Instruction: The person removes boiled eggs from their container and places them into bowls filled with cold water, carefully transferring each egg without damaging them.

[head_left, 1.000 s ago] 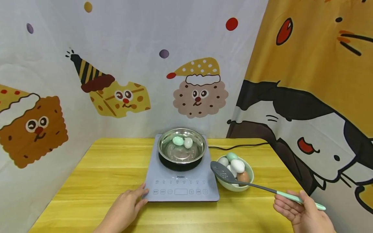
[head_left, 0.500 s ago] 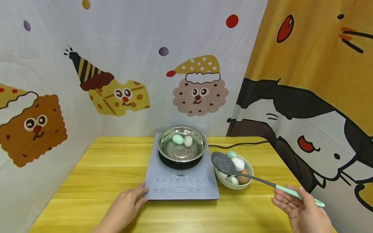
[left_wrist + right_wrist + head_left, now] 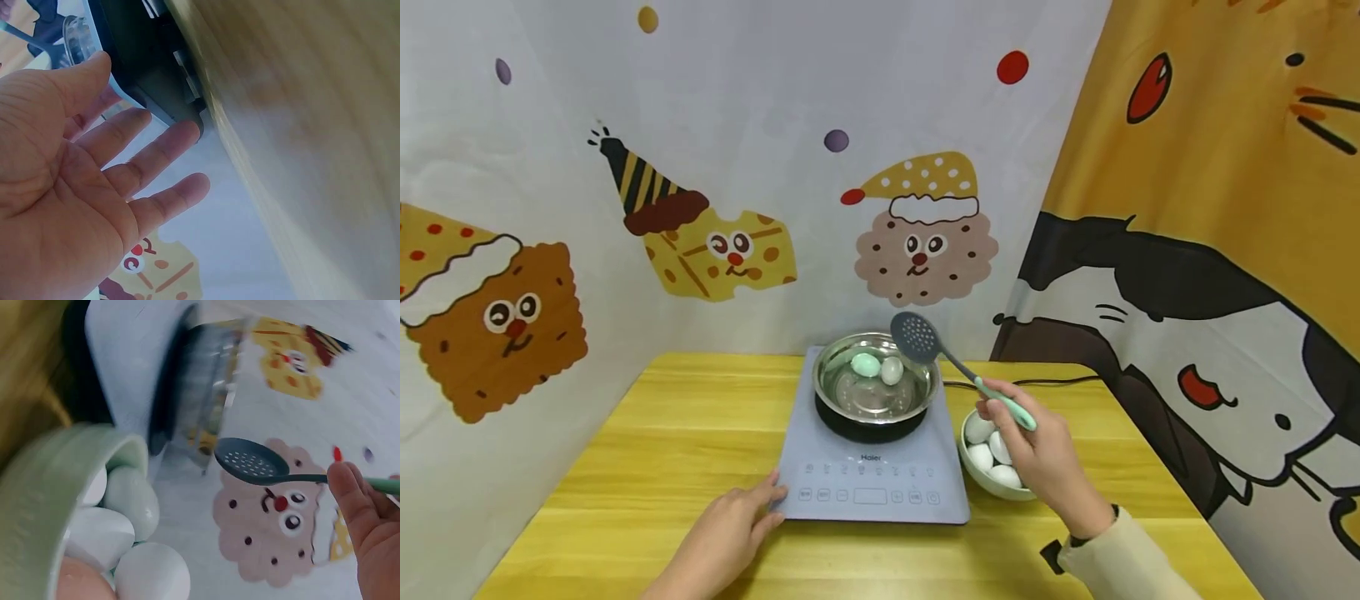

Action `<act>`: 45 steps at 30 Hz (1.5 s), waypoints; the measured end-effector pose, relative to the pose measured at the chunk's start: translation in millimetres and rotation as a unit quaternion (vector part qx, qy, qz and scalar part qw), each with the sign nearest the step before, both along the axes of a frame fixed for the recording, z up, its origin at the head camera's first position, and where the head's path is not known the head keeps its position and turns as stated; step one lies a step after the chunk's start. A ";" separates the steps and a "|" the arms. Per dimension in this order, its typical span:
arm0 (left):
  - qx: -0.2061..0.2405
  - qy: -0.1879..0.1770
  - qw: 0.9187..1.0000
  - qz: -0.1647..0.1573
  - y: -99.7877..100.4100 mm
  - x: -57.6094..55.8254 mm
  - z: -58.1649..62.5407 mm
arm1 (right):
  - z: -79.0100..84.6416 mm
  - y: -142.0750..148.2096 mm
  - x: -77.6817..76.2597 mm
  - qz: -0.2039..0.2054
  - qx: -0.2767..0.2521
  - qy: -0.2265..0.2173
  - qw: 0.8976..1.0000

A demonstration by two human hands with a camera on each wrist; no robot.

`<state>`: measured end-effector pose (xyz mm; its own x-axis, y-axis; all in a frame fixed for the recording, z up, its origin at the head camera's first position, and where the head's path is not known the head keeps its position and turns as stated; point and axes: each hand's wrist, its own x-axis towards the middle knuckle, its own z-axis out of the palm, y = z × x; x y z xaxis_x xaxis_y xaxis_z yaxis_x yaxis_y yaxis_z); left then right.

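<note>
My right hand (image 3: 1037, 454) grips the mint-green handle of a dark grey slotted spoon (image 3: 916, 337). The spoon's perforated head hangs over the right rim of a steel pot (image 3: 829, 404); no egg shows on it in the right wrist view. In the pot lie a pale green egg (image 3: 866, 365) and a whitish egg (image 3: 891, 371). Beneath the pot is a grey-blue induction cooker (image 3: 805, 467). At its front left corner my left hand (image 3: 722, 529) rests with relaxed fingers against the edge. Below my right hand stands a pale green bowl (image 3: 981, 486), partly hidden.
Several white, pale green and brown eggs (image 3: 152, 575) fill the bowl. A black cord (image 3: 1060, 381) runs rightward from behind the cooker across the wooden table (image 3: 647, 442). A cartoon-printed cloth (image 3: 760, 100) closes off the back and sides.
My right hand has moved left and forward, carrying the slotted spoon from above the bowl to the pot's right rim. My left hand stays at the cooker. The view has shifted slightly.
</note>
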<state>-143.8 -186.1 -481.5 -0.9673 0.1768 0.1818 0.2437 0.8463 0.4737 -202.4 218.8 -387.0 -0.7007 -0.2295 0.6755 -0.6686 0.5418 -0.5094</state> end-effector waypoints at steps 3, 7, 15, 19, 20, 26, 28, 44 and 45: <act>0.000 0.001 1.000 -0.003 2.6 -0.4 1.2 | -5.3 -6.6 -14.8 -0.021 0.100 0.058 0.993; 0.000 -0.002 1.000 -0.004 3.8 -0.8 1.7 | -8.4 -9.1 -21.2 -0.013 0.159 0.077 0.984; -0.002 -0.007 1.000 -0.001 3.2 0.1 2.6 | -8.2 -8.8 -12.8 0.025 0.154 0.104 0.982; -0.003 -0.007 1.000 0.000 2.2 -0.4 2.4 | -5.7 -11.5 -5.9 0.053 0.133 0.109 0.984; -0.003 -0.007 1.000 0.000 1.7 -0.7 2.2 | -5.5 -12.2 -3.8 0.061 0.125 0.098 0.985; -0.002 -0.013 1.000 0.002 1.2 -0.9 1.4 | -7.6 -14.5 7.7 0.104 0.064 0.001 0.992; -0.001 -0.015 1.000 0.003 1.8 -0.2 1.2 | -8.8 -14.2 9.3 0.114 0.049 -0.014 0.992; 0.002 -0.020 1.000 0.004 2.1 0.6 0.9 | -12.8 -4.1 16.7 0.166 -0.081 -0.122 0.975; 0.002 -0.019 1.000 0.004 2.1 0.5 1.0 | -12.3 -4.2 17.0 0.166 -0.081 -0.120 0.975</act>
<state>-143.4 -184.0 -480.6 -0.9750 0.1677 0.1461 0.2183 0.8464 0.4858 -185.4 214.6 -399.2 -0.7485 -0.3757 0.5465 -0.6441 0.2153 -0.7341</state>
